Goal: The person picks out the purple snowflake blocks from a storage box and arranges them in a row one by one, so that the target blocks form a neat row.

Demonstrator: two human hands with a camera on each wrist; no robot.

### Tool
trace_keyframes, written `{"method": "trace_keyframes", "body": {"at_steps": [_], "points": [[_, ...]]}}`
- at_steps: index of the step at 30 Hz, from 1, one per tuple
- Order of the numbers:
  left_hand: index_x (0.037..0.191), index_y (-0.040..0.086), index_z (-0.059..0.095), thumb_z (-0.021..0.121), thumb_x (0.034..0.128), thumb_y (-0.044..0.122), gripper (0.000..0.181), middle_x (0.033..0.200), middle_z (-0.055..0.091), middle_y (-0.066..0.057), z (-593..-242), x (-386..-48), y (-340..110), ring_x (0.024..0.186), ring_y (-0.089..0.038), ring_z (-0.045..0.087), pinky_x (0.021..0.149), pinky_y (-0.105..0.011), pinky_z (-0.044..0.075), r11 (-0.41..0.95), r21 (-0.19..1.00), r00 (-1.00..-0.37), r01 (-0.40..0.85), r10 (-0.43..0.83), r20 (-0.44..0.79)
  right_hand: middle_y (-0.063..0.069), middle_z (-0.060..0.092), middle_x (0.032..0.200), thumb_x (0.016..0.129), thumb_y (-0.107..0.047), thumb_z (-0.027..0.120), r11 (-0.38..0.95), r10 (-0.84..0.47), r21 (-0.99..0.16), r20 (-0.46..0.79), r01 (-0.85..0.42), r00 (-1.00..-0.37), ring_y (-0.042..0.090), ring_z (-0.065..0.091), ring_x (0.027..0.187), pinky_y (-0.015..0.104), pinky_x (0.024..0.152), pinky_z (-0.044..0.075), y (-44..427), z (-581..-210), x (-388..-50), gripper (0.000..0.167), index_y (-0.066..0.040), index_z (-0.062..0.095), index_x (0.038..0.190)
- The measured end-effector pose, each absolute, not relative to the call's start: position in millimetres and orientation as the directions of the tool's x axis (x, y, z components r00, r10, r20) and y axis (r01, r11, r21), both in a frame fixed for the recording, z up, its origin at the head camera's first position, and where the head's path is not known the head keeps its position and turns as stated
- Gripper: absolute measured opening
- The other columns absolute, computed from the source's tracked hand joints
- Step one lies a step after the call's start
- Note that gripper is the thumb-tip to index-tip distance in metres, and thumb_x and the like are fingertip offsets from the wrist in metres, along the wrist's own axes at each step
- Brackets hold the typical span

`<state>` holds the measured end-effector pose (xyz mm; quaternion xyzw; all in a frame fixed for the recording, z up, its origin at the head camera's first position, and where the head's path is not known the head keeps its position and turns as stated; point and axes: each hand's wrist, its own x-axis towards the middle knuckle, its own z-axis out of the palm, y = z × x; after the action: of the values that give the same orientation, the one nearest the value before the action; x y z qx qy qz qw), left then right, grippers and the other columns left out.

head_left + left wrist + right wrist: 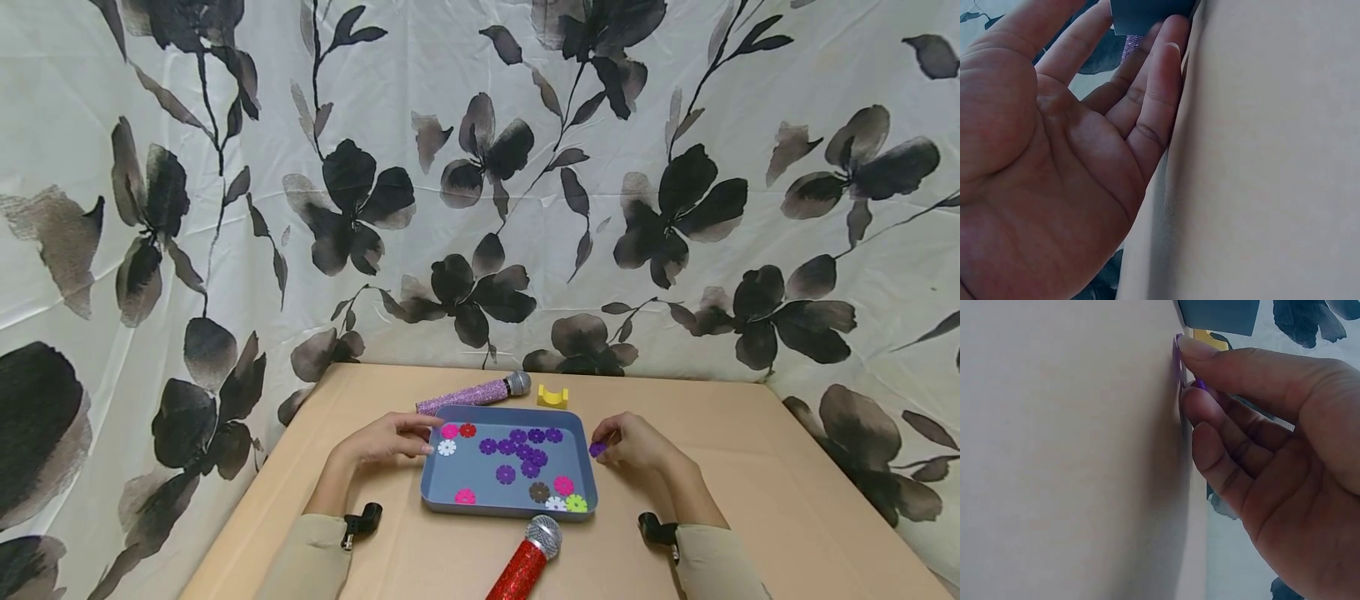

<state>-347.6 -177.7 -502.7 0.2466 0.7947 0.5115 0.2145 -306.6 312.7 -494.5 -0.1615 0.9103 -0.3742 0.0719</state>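
A grey-blue tray [480, 479] on the table holds several flower-shaped discs, mostly purple ones [506, 474] bunched in its upper right half. My left hand [386, 439] touches the tray's left side with its fingers extended; in the left wrist view the fingertips lie against the tray wall [1147, 17]. Just off the tray's right side, my right hand [637, 442] pinches a purple flower-shaped disc [597, 449] between thumb and fingers. In the right wrist view this disc [1178, 356] is seen edge-on, close to the tabletop and partly hidden by the fingers.
Behind the tray lie a glittery purple microphone [468, 395] and a yellow cradle-shaped piece [552, 397]. A red glitter microphone [525, 562] lies in front of the tray. A floral cloth [570, 242] hangs behind the table [675, 400].
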Motion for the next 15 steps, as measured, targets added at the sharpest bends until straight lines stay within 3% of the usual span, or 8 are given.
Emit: {"method": "trace_keyframes", "body": {"at_steps": [12, 15], "points": [[0.146, 0.007, 0.06, 0.08, 0.0935, 0.022, 0.058, 0.124, 0.067, -0.021, -502.9, -348.2, -177.9, 0.095, -0.019, 0.062, 0.079, -0.029, 0.056, 0.36, 0.915, -0.784, 0.185, 0.615, -0.084, 0.006, 0.072, 0.088, 0.083, 0.006, 0.08, 0.683, -0.322, -0.706, -0.062, -0.186, -0.945, 0.02, 0.059, 0.075, 0.03, 0.062, 0.055, 307.4, -492.2, -302.5, 0.017, -0.002, 0.075, 0.097], [0.146, 0.007, 0.059, 0.079, 0.0936, 0.022, 0.058, 0.125, 0.068, -0.02, -502.6, -348.1, -178.1, 0.095, -0.018, 0.062, 0.08, -0.03, 0.056, 0.358, 0.917, -0.783, 0.179, 0.616, -0.088, 0.006, 0.071, 0.092, 0.088, 0.001, 0.079, 0.712, -0.253, -0.679, -0.006, -0.182, -0.967, 0.019, 0.059, 0.08, 0.027, 0.066, 0.053, 306.7, -486.6, -301.9, 0.016, -0.004, 0.075, 0.102]]}}
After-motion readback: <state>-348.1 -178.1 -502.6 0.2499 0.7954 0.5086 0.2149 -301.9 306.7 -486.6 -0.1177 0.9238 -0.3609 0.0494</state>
